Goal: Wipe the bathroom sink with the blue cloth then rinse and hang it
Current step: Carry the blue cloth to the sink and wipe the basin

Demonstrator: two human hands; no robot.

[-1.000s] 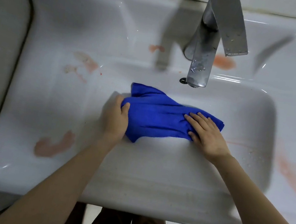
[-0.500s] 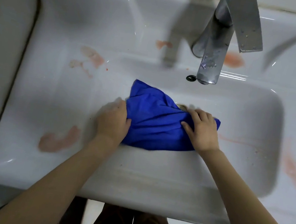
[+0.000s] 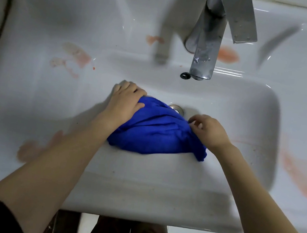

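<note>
Here left hand [image 3: 125, 102] and right hand [image 3: 209, 131] grip blue cloth [image 3: 158, 131] in sink [image 3: 248, 114].

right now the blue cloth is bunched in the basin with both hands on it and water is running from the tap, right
Not quite: the head view shows no water coming from the tap. The rest holds: the blue cloth is bunched in the basin, with the left hand and right hand on it.
</note>
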